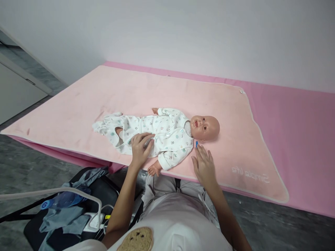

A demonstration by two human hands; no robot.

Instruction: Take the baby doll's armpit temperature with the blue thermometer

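A bald baby doll (206, 128) lies on its back on a pale pink blanket (225, 157), its head toward the right. It wears a white printed baby suit (167, 127) with long sleeves, buttoned down the front. Loose leg fabric bunches at the left, and a bit of the doll's leg shows through a gap. My left hand (141, 148) rests on the suit's lower front, fingers spread. On the blanket beside the doll's shoulder lies my right hand (205, 165), open, its fingertips by a small blue object (196, 143) too small to name.
A darker pink cover (303, 139) lies under the blanket, and a white wall (183, 38) stands behind. At the lower left, a black chair (62, 240) holds a water bottle (65, 199), grey-blue cloth (62, 219) and a white device with cables. The blanket's front edge is close to my lap.
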